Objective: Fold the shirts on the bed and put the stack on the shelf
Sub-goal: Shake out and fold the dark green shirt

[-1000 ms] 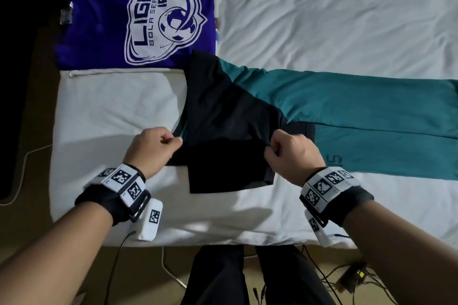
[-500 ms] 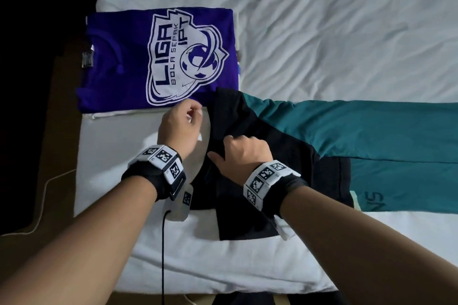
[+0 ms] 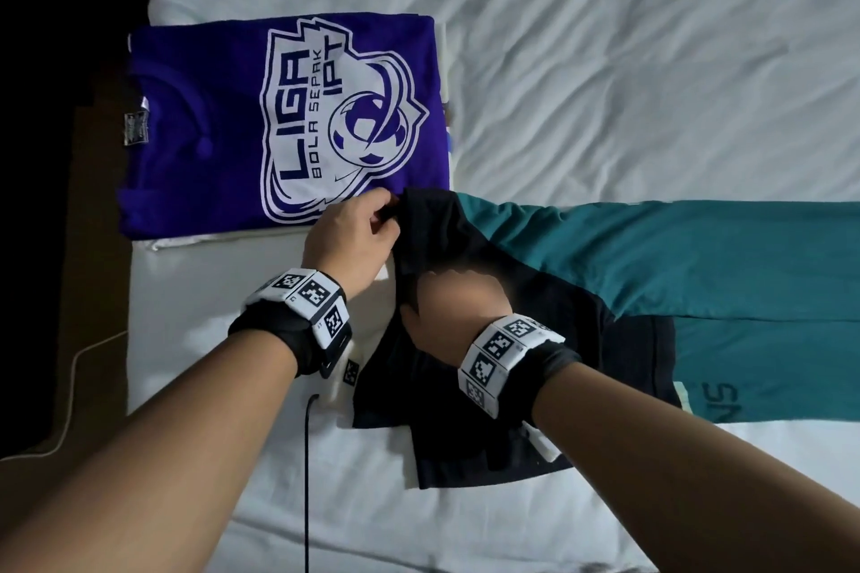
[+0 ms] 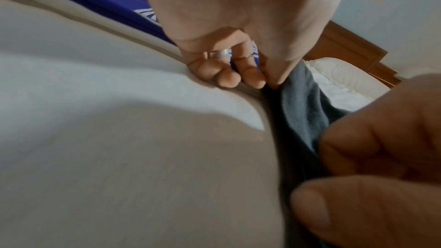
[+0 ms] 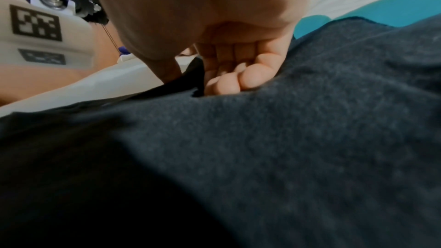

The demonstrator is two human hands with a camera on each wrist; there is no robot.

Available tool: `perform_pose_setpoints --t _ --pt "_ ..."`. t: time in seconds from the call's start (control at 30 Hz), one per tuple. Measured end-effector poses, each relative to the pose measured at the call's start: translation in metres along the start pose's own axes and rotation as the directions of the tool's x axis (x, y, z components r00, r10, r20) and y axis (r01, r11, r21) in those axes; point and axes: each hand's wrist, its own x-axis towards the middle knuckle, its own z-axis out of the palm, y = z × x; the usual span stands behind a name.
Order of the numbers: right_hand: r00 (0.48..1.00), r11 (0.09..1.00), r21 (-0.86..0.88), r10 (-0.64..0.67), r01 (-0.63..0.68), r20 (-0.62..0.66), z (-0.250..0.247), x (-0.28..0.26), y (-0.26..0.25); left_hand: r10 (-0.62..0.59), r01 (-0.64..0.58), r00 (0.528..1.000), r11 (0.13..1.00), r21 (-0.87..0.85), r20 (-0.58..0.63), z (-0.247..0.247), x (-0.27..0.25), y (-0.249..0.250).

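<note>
A teal and black shirt lies stretched across the white bed, its black part bunched under my hands. My left hand pinches the black fabric's far corner, right beside a folded purple shirt with a white logo. In the left wrist view the left fingers curl at the dark cloth's edge. My right hand, blurred, grips the black fabric a little nearer; in the right wrist view its fingers curl against the dark cloth.
The purple shirt lies on folded white cloth at the bed's left edge. A white cable runs over the dark floor on the left. A black cable hangs from my left wrist. Rumpled sheet spreads at the far right.
Both hands moved away from me and leftward, carrying the black fabric's edge toward the purple shirt. The right hand crossed from the shirt's right side to just beside the left hand.
</note>
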Motion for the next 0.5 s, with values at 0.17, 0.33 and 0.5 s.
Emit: perform_pose_setpoints --t 0.17,0.33,0.5 --pt "0.997 0.996 0.067 -0.065 0.062 0.041 0.0 0.0 0.009 -0.092 0.087 0.995 0.985 -0.15 -0.03 -0.009 -0.001 -0.011" --pt "0.965 0.964 0.182 -0.219 0.192 0.142 -0.014 -0.007 0.033 -0.183 0.178 0.981 0.982 -0.07 -0.07 -0.01 -0.005 -0.011" --pt "0.924 0.953 0.268 -0.033 0.144 -0.381 -0.044 -0.008 0.11 -0.196 0.17 0.978 0.942 -0.288 -0.067 -0.007 -0.006 0.007"
